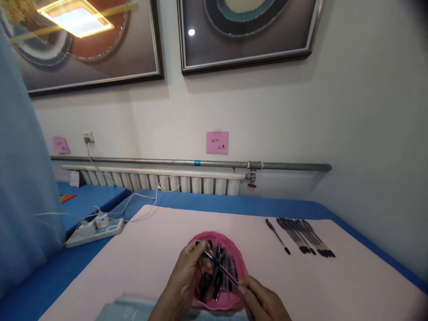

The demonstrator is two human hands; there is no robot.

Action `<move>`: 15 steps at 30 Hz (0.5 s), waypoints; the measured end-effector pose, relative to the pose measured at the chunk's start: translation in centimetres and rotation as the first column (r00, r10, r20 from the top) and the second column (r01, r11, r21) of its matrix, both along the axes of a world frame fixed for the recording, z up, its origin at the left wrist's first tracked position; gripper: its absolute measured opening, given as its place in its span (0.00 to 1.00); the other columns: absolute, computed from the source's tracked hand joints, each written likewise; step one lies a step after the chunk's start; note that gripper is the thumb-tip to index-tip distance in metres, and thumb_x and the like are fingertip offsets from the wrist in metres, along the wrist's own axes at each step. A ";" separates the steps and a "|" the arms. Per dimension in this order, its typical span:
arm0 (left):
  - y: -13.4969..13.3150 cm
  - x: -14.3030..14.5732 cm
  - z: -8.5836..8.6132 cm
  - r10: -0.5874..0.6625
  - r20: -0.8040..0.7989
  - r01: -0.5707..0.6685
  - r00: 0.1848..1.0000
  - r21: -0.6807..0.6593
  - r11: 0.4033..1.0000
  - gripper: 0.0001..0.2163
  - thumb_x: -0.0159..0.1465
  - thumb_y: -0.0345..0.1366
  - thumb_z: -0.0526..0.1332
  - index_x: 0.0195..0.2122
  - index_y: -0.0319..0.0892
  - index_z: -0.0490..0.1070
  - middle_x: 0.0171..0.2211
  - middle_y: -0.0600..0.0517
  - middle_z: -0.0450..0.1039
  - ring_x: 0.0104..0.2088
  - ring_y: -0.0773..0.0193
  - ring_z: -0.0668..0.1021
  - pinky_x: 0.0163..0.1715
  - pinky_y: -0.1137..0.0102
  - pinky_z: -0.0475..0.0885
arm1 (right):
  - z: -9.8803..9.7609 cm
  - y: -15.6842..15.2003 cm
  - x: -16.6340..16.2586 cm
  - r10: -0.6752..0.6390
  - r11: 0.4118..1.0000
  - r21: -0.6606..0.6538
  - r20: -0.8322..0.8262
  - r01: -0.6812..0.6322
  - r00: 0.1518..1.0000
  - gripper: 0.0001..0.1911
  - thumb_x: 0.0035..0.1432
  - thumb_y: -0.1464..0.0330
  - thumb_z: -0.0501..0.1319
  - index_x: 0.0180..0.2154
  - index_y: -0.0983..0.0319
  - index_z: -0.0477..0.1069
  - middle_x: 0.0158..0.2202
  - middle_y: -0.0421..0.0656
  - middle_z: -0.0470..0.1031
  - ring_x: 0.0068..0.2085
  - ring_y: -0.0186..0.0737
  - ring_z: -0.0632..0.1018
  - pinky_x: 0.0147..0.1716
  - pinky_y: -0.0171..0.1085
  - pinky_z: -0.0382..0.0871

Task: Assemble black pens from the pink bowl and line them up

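Both of my hands grip one dark pen (223,269), held slantwise above a pink basket (239,254). My left hand (187,267) pinches its upper left end between thumb and fingers. At the lower right end, my right hand (259,296) has its fingers closed on the barrel. Under the pen, the basket holds many loose black pen parts and clear tubes (219,281), some hidden by my hands. To the right, a row of assembled black pens (306,236) lies side by side on the pink sheet, with a single pen (278,236) a little apart on its left.
A pink sheet (133,258) covers most of the blue table (207,200). At the left is a white power strip (100,232) with plugs and trailing cables. Pale blue cloth (123,310) lies at the near edge. A radiator (187,183) and pipe run along the wall.
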State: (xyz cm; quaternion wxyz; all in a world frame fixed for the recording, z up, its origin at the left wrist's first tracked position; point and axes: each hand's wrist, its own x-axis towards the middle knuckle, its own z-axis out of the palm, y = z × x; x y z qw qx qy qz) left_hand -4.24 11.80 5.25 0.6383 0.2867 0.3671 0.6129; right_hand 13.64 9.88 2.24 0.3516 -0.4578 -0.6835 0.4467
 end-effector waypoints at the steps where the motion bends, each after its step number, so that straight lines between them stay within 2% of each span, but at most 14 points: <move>1: 0.1 0.0 -0.1 -0.002 -0.002 0.002 1.000 0.005 1.000 0.11 0.52 0.40 0.66 0.27 0.36 0.70 0.14 0.55 0.68 0.14 0.72 0.69 0.18 0.76 0.65 | 0.0 0.0 0.0 0.012 1.000 -0.018 -0.021 -0.013 1.000 0.21 0.55 0.48 0.48 0.24 0.58 0.59 0.16 0.32 0.56 0.19 0.32 0.60 0.20 0.30 0.55; 9: 0.2 0.1 -0.7 -0.034 0.016 0.033 0.999 0.016 0.999 0.11 0.53 0.40 0.65 0.27 0.36 0.71 0.14 0.55 0.68 0.15 0.73 0.69 0.18 0.77 0.65 | -0.3 0.1 0.3 0.016 0.995 -0.093 -0.101 -0.025 0.995 0.22 0.54 0.47 0.50 0.25 0.59 0.60 0.17 0.32 0.54 0.18 0.30 0.56 0.17 0.29 0.51; 15: 0.0 -0.2 0.2 0.004 0.004 -0.004 1.000 0.003 1.000 0.12 0.52 0.41 0.66 0.26 0.35 0.72 0.12 0.55 0.67 0.13 0.74 0.67 0.16 0.78 0.62 | -1.5 0.5 -0.1 0.078 0.981 -0.156 -0.215 -0.113 0.973 0.22 0.53 0.47 0.52 0.24 0.60 0.61 0.17 0.31 0.52 0.19 0.29 0.55 0.18 0.29 0.49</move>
